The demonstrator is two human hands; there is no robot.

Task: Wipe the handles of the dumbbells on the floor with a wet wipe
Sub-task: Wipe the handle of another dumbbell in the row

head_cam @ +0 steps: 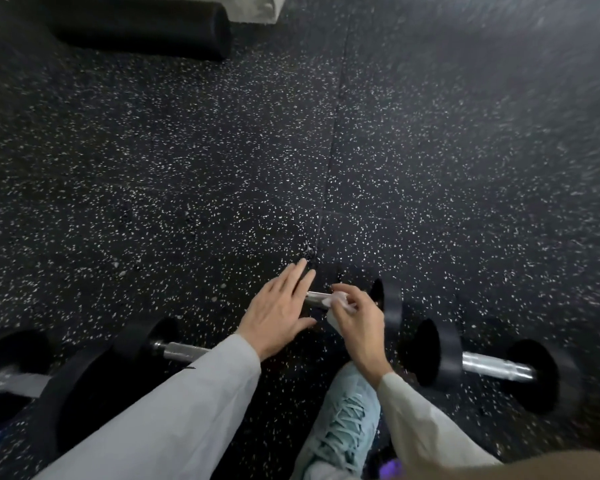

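Observation:
Several black dumbbells with chrome handles lie on the speckled rubber floor. The middle dumbbell has its handle partly under my hands. My right hand pinches a white wet wipe against that handle. My left hand rests flat with fingers spread over the handle's left part, hiding that dumbbell's left weight. Another dumbbell lies at the right, one at the left behind my left sleeve, and one at the far left edge.
A black foam roller lies at the top left beside a white block. My light-blue shoe is planted between my forearms. A seam in the floor mats runs up from my hands.

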